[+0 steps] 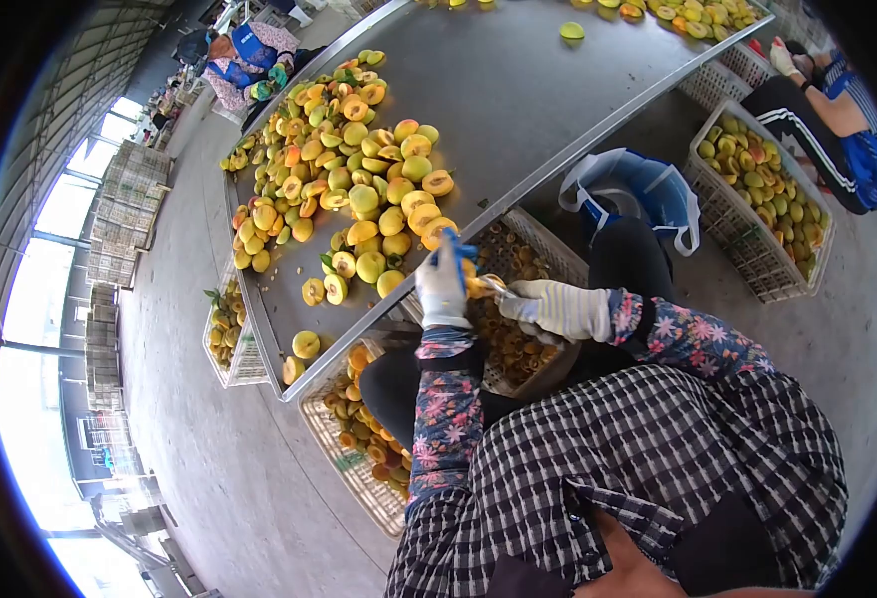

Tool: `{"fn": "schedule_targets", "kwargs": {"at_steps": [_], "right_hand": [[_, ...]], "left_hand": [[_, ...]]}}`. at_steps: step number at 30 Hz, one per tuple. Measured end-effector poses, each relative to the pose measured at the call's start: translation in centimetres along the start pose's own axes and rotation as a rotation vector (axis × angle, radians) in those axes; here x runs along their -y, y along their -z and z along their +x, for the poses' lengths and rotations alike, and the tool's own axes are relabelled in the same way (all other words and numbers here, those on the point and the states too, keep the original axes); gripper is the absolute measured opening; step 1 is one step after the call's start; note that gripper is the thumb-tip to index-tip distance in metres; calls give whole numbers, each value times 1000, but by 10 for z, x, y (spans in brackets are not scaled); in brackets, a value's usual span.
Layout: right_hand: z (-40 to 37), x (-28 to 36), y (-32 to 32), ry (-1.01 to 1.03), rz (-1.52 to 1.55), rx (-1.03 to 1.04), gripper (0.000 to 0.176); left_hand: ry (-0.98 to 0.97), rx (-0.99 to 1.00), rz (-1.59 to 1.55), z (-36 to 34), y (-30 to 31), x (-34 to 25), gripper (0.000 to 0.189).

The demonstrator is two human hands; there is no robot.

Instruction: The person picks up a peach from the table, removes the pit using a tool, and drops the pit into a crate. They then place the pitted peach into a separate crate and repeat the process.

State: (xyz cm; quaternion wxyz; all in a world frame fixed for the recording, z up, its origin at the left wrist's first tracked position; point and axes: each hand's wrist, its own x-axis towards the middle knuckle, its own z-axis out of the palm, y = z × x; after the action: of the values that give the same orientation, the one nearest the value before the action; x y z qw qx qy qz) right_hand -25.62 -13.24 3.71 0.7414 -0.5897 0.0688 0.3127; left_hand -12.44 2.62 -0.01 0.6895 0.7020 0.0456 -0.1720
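My left hand (443, 286), in a white glove with blue on the fingers, is closed around a cut yellow peach (476, 281) beyond the table's near edge. My right hand (561, 310), in a striped knit glove, grips a small metal tool (499, 290) whose tip meets the peach; its exact shape is blurred. Below both hands stands a crate (546, 239) holding pitted peach pieces and scraps. Close to my left hand, a heap of halved peaches (363, 199) lies on the metal table (498, 85), many with the cut face up.
A crate of peach halves (366, 429) sits by my left leg, another crate (227, 334) beyond the table's left end. At right are a blue-and-white bag (638, 189) and a full crate (757, 199). Co-workers sit at far left (249, 60) and right (842, 125).
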Motion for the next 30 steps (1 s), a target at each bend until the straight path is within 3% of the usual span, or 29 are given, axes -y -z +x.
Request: {"fn": "schedule_targets", "kwargs": {"at_steps": [1, 3, 4, 5, 7, 8, 10, 12, 13, 14, 17, 18, 21, 25, 30], "right_hand": [[-3, 1, 2, -2, -111, -40, 37], [-4, -2, 7, 2, -328, -107, 39], [31, -53, 30, 550, -785, -237, 40], [28, -51, 30, 422, -905, -250, 40], [15, -33, 23, 167, -1148, -272, 41], [10, -28, 22, 138, -1159, -231, 39], [1, -17, 20, 107, -1166, -207, 39], [2, -18, 19, 50, -1210, -184, 41], [2, -17, 19, 41, -1234, -162, 42], [2, -17, 19, 32, -1257, -136, 42], [6, -20, 14, 78, -1290, -103, 42], [9, -16, 12, 76, -1292, -91, 42], [15, -15, 8, 103, -1298, -76, 42], [24, -15, 10, 110, -1314, -83, 43], [13, -9, 9, 58, -1307, -105, 46]], "left_hand": [[53, 2, -97, 7, 11, 5, 41], [-16, 122, -395, 13, 34, 17, 51], [51, 114, -472, -1, 35, 4, 50], [114, 104, -552, -18, 34, -12, 49], [45, 100, -592, -32, 50, -26, 48], [14, 97, -611, -39, 59, -31, 47], [-314, -194, -120, -45, 112, -25, 34], [-341, -486, -38, -74, 152, -48, 29], [-303, -543, 131, -78, 188, -41, 31], [-332, -612, 648, -91, 208, -47, 34], [-415, -743, 1215, -93, 220, -52, 39], [-380, -671, 1076, -86, 213, -56, 40], [-293, -453, 1047, -51, 163, -78, 42], [58, -254, 1213, 31, 115, -55, 78], [230, -460, 1120, 69, 91, -5, 107]]}}
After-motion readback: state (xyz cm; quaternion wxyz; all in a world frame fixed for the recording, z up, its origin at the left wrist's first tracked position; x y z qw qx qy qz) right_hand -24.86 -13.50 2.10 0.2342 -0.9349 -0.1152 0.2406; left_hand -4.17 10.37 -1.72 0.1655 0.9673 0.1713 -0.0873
